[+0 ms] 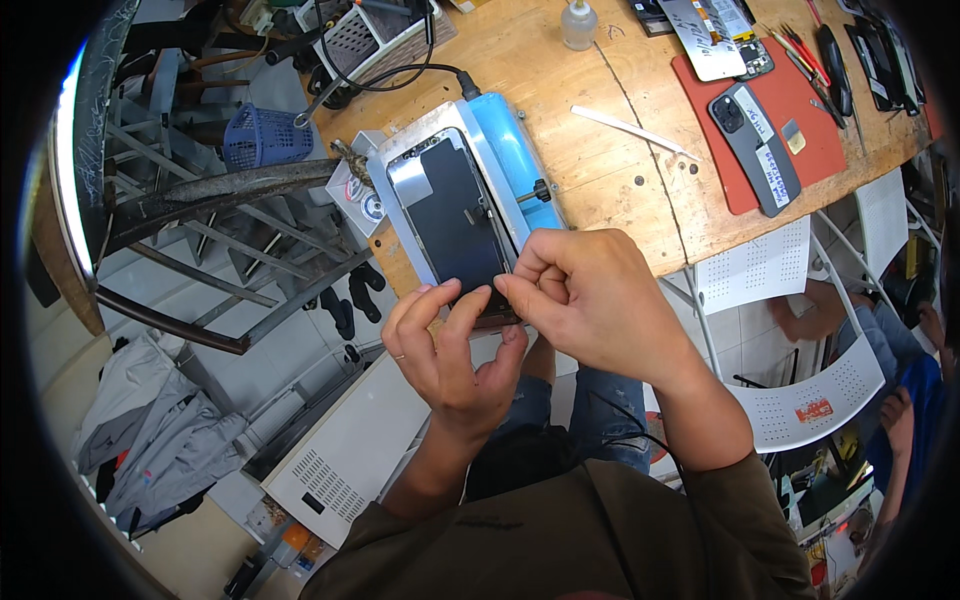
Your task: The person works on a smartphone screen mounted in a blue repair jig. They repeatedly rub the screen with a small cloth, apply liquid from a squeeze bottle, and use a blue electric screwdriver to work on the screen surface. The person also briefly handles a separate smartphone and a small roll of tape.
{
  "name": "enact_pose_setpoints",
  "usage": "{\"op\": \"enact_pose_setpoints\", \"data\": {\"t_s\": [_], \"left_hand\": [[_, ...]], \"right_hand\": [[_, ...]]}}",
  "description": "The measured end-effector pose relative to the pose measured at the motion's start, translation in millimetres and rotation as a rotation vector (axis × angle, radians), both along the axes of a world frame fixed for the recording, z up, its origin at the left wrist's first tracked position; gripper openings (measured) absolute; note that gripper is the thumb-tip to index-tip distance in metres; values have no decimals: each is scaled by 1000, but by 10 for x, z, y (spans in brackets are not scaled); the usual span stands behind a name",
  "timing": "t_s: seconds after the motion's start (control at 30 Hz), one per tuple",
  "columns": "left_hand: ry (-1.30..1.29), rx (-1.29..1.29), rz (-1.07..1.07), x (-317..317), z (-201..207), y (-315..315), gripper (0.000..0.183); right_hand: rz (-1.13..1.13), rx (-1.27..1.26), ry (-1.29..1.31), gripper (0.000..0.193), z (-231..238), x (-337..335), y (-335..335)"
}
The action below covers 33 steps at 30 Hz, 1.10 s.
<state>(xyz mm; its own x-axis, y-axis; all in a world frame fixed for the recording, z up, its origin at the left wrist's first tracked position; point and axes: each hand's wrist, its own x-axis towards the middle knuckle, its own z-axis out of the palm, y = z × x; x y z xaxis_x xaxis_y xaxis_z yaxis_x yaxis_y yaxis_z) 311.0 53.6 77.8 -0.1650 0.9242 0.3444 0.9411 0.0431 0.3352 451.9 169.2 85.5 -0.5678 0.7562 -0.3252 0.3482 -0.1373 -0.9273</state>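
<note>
A dark, phone-shaped panel (458, 215) is lying on the pale top of a white-and-blue bench unit (515, 150), at the table's near left edge, its long sides running from near to far. Its near end is sitting under the fingertips, where most of the risk seems to be gathering: pressing unevenly on that corner could be bending or cracking so thin a part. The left hand (440, 350) is resting at this end with its fingers parted and curving, not closing around anything visible. The right hand (590, 295) is curling its fingers in, thumb meeting index at the near right corner; whether something thin is sitting between them, I cannot tell. A slip there could be scratching the surface or tearing any fine part along the edge. Should the left fingertips be bearing too lightly, the panel could be skewing on its support. If the unit is heating, which I cannot tell, lingering fingertips could be burning.

To the right, a black knob (542, 190) is standing out close to the right hand's knuckles, so a careless knock could be turning it. Beyond, a cable (445, 70) is running into the unit's far end; a snag could be dragging everything.
</note>
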Motion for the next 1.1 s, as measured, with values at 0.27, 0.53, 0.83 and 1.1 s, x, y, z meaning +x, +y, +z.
{"op": "enact_pose_setpoints", "data": {"t_s": [0.27,0.53,0.83,1.1], "left_hand": [[22,3,-2,-7,-15,-10,44],[29,7,5,-4,-12,-17,41],[25,20,4,-4,2,-11,41],[25,14,-3,-5,11,-15,43]], "right_hand": [[2,17,0,22,0,-4,-3],[2,19,5,23,4,-14,-6],[-6,6,6,22,19,-13,-7],[-2,23,11,22,6,-11,-11]]}}
